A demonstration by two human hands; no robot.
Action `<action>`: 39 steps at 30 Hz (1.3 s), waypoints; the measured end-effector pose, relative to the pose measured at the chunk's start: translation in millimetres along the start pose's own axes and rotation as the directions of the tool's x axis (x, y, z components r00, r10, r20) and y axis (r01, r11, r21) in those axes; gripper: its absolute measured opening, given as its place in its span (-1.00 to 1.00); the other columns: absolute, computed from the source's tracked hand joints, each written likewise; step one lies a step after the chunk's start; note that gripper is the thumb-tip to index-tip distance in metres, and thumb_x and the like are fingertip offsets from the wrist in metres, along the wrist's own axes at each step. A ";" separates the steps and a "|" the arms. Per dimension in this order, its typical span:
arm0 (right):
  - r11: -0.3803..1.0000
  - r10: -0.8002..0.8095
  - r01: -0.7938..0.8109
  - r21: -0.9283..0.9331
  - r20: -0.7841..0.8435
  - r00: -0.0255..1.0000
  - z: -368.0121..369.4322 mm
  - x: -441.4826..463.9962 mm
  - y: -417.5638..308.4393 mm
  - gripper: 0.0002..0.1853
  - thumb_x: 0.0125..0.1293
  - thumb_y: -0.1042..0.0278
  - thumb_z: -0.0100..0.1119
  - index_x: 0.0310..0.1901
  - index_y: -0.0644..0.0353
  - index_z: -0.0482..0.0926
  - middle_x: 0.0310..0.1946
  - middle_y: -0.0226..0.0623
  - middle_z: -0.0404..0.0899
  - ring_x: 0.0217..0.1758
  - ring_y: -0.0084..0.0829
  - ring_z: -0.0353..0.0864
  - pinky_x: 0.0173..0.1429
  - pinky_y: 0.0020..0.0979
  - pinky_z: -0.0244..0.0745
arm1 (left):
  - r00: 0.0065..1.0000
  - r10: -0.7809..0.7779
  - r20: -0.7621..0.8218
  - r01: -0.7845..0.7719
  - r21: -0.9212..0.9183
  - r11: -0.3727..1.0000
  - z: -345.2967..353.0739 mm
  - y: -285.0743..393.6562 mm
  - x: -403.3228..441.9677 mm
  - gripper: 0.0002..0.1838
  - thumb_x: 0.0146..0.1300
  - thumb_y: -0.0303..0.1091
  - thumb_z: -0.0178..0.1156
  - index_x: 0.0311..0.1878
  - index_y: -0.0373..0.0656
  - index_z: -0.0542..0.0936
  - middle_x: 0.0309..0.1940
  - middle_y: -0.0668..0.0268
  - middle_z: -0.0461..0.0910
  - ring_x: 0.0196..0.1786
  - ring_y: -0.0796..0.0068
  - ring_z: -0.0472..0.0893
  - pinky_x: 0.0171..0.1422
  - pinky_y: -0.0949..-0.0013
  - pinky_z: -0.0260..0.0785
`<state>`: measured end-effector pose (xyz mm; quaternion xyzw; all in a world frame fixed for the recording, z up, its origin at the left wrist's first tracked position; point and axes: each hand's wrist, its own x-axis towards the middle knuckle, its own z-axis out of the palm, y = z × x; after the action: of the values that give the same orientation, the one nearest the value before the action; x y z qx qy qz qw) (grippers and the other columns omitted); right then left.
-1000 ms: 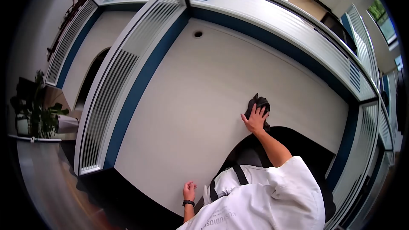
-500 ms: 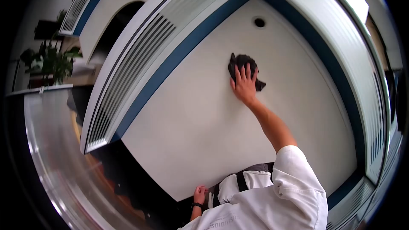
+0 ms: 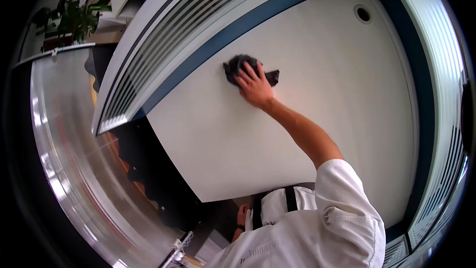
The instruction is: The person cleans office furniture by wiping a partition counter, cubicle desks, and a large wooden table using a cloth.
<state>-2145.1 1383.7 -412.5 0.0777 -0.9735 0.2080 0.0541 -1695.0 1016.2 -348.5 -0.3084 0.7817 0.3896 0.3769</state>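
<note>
Beneath the right hand (image 3: 255, 88) lies the dark, crumpled cloth (image 3: 237, 66), flat against the pale desktop (image 3: 327, 99). The palm and spread fingers rest on the cloth from above, without clenching; folds project beyond the fingertips and past the little-finger side, where one corner is raised. The underside of the cloth and parts of its outline are hidden by the hand. The left hand (image 3: 242, 215), small and dim beside the person's waist, wears a dark wristband (image 3: 240, 227); whether it grasps anything cannot be told. The white shirt (image 3: 307, 235) is cut off by the lower border, and its lettering is illegible. Blue trim (image 3: 213, 49) and a slatted partition (image 3: 168, 44) bound the desktop near the cloth; a round cable hole (image 3: 363, 14) occupies the far corner. Beyond the partition stands a leafy plant (image 3: 74, 20), blurred and partly in shadow.
</note>
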 end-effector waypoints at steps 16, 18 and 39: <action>0.729 -0.675 0.677 0.100 0.268 0.688 75.0 -224.7 -184.7 -0.41 0.16 0.05 0.11 0.25 -0.01 0.37 0.15 -0.24 0.40 0.45 -0.18 0.09 0.48 0.19 -0.21 | 0.956 0.106 -0.275 -0.222 -0.434 0.873 109.9 -148.9 102.3 -0.68 0.36 -0.20 0.06 0.01 -0.23 0.54 -0.09 0.17 0.61 -0.05 0.27 0.57 0.06 0.24 0.39; 0.788 -0.601 0.614 0.041 0.265 0.754 78.2 -231.7 -186.6 -0.40 0.19 0.04 0.09 0.27 0.03 0.33 0.16 -0.20 0.38 0.45 -0.15 0.08 0.48 0.18 -0.24 | 0.955 -0.062 -0.292 -0.095 -0.493 0.865 129.1 -149.7 62.3 -0.68 0.35 -0.17 0.07 -0.06 -0.23 0.55 -0.16 0.18 0.60 -0.10 0.28 0.56 0.03 0.23 0.39; 0.959 -0.267 0.266 -0.094 0.012 0.964 136.0 -233.8 -265.6 -0.55 0.16 0.33 0.07 0.14 0.01 0.44 0.09 -0.24 0.45 0.38 -0.15 0.17 0.45 0.11 -0.17 | 0.743 -0.498 -0.448 -0.237 -0.871 0.430 161.9 -247.9 -39.6 -0.77 0.30 -0.29 0.09 -0.06 -0.20 0.54 -0.31 0.27 0.63 -0.24 0.46 0.61 -0.11 0.39 0.44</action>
<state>-1879.3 1118.1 -462.8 0.2053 -0.9629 0.1527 0.0858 -1425.4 1034.4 -475.8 -0.6381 0.5023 0.5727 -0.1118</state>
